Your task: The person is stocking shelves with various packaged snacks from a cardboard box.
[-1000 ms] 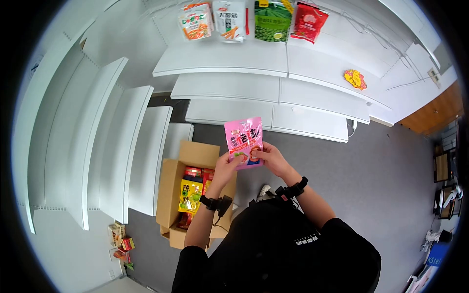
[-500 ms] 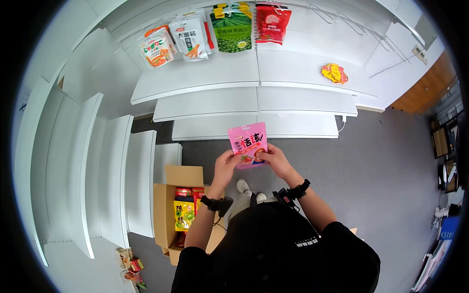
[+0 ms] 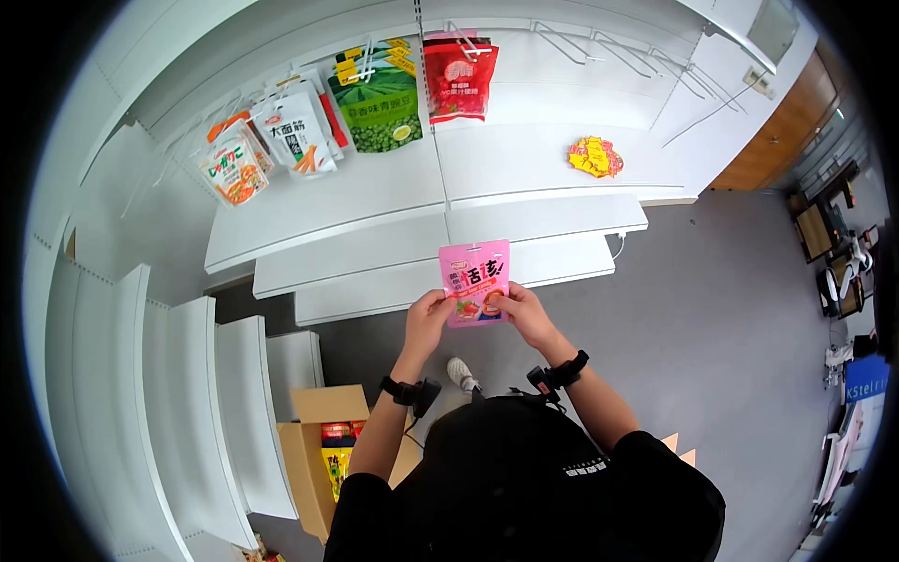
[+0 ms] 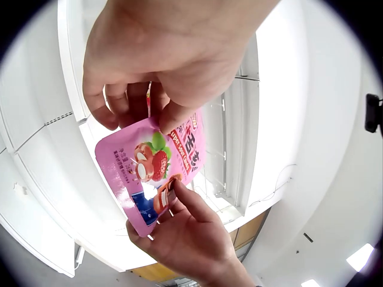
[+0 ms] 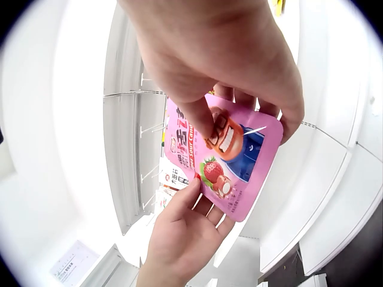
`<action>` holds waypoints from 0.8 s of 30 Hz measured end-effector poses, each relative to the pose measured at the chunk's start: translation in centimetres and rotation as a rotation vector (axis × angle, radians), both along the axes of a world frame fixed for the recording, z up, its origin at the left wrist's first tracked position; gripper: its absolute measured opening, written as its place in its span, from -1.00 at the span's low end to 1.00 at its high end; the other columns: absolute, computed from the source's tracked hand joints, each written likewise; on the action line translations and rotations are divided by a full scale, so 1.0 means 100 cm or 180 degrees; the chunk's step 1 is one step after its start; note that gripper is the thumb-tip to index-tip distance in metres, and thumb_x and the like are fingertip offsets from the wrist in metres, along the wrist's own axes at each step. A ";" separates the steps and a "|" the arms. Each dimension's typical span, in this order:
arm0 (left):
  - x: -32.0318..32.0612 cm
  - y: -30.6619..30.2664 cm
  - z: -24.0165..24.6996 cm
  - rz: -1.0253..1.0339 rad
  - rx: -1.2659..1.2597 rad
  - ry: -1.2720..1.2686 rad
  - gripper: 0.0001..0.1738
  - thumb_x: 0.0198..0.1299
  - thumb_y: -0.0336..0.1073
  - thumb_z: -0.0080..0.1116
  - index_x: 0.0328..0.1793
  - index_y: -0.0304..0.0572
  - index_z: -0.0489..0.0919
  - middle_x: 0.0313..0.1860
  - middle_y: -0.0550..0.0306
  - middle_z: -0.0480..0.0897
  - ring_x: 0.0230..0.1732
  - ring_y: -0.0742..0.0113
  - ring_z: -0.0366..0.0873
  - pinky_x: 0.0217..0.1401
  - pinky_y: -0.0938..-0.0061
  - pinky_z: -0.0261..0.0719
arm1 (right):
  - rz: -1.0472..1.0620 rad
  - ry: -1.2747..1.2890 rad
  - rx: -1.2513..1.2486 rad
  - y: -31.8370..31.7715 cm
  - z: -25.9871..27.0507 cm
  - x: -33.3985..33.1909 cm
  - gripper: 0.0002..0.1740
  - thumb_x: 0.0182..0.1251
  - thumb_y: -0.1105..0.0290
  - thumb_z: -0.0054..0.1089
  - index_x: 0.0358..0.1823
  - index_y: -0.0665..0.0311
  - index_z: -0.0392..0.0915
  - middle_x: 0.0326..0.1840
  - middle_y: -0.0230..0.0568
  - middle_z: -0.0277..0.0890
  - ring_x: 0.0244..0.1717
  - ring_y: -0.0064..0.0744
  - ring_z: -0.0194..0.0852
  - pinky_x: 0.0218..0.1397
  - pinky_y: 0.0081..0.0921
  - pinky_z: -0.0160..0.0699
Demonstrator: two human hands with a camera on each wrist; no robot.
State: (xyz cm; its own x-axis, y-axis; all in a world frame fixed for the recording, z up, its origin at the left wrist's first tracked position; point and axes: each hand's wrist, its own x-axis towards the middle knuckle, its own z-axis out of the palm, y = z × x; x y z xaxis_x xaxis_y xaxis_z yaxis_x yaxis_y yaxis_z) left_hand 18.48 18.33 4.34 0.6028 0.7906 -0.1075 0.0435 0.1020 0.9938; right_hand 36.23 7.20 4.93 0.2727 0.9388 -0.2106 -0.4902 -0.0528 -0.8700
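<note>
A pink candy pouch (image 3: 476, 283) is held upright in front of the body, its printed face toward the head camera. The left hand (image 3: 427, 323) pinches its lower left edge, thumb on the front. On the lower right edge the right hand (image 3: 532, 318) has the same kind of grip. In the left wrist view the left hand (image 4: 158, 60) holds the pouch (image 4: 128, 158) with fingers behind it, the right hand (image 4: 200, 239) on the other edge. The right wrist view shows the right thumb pressed over the printed cartoon figure (image 5: 230, 140).
Hanging on shelf hooks are a green pouch (image 3: 379, 103), a red pouch (image 3: 459, 82), white pouches (image 3: 298, 131) and an orange-white pouch (image 3: 234, 169). Yellow-red tags (image 3: 595, 157) lie on the shelf (image 3: 524, 169). An open carton (image 3: 304, 468) with packages stands at the lower left.
The view has turned and moved toward the shelf; the hanging pouches look larger and lower, while the carton has shifted down and left. Both hands keep their grip on the pink pouch.
</note>
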 end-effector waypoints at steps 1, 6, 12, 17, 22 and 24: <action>0.007 0.005 0.008 -0.0041 -0.0021 -0.0053 -0.83 0.24 -0.39 0.15 -0.15 -0.38 0.59 -0.35 0.30 0.58 -0.32 0.65 0.42 -0.27 0.72 0.34 | -0.0044 -0.0007 -0.0030 0.006 0.003 0.005 -0.82 0.31 0.48 0.11 -0.10 0.39 0.50 -0.20 -0.24 0.57 -0.16 -0.49 0.53 -0.02 -0.53 0.51; 0.040 0.046 0.008 -0.0186 -0.0064 -0.0374 -0.82 0.24 -0.39 0.15 -0.14 -0.40 0.58 -0.35 0.29 0.58 -0.34 0.65 0.40 -0.31 0.71 0.32 | -0.0182 -0.0002 -0.0057 0.038 0.013 0.029 -0.82 0.31 0.48 0.11 -0.10 0.39 0.49 -0.21 -0.24 0.56 -0.18 -0.51 0.52 -0.04 -0.54 0.49; 0.068 0.094 0.007 -0.0404 -0.0014 -0.0210 -0.83 0.24 -0.40 0.15 -0.14 -0.40 0.58 -0.34 0.28 0.59 -0.34 0.64 0.41 -0.28 0.69 0.34 | -0.0366 -0.0024 -0.0029 0.075 0.017 0.049 -0.80 0.30 0.46 0.13 -0.09 0.39 0.49 -0.20 -0.25 0.57 -0.18 -0.52 0.52 -0.04 -0.56 0.48; 0.080 0.117 0.007 -0.0505 0.0055 -0.0155 -0.82 0.24 -0.39 0.15 -0.14 -0.39 0.58 -0.35 0.29 0.58 -0.36 0.63 0.39 -0.30 0.68 0.33 | -0.0563 0.0030 -0.0183 0.090 0.019 0.059 -0.79 0.33 0.44 0.11 -0.08 0.40 0.49 -0.18 -0.25 0.57 -0.18 -0.53 0.52 -0.04 -0.57 0.48; 0.089 0.129 0.011 -0.0377 -0.0012 -0.0174 -0.83 0.23 -0.39 0.15 -0.15 -0.38 0.59 -0.37 0.31 0.57 -0.36 0.65 0.37 -0.31 0.69 0.31 | -0.0483 0.0075 -0.0193 0.108 0.016 0.071 -0.80 0.35 0.45 0.08 -0.07 0.39 0.49 -0.18 -0.26 0.57 -0.19 -0.55 0.51 -0.06 -0.56 0.49; 0.090 0.134 0.017 -0.0280 -0.0035 -0.0103 -0.83 0.23 -0.39 0.16 -0.15 -0.38 0.59 -0.38 0.32 0.56 -0.36 0.65 0.37 -0.31 0.69 0.30 | -0.0413 0.0094 -0.0192 0.119 0.019 0.074 -0.81 0.35 0.45 0.08 -0.07 0.38 0.49 -0.18 -0.26 0.57 -0.18 -0.55 0.51 -0.06 -0.55 0.50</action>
State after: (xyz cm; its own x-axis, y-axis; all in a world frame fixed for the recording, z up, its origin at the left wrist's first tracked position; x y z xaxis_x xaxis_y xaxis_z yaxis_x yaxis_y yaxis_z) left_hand 27.47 31.72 6.06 0.6732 0.7333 -0.0953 0.0206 0.1103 0.9937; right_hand 43.68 19.06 6.83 0.3839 0.8814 -0.2752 -0.5215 -0.0390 -0.8523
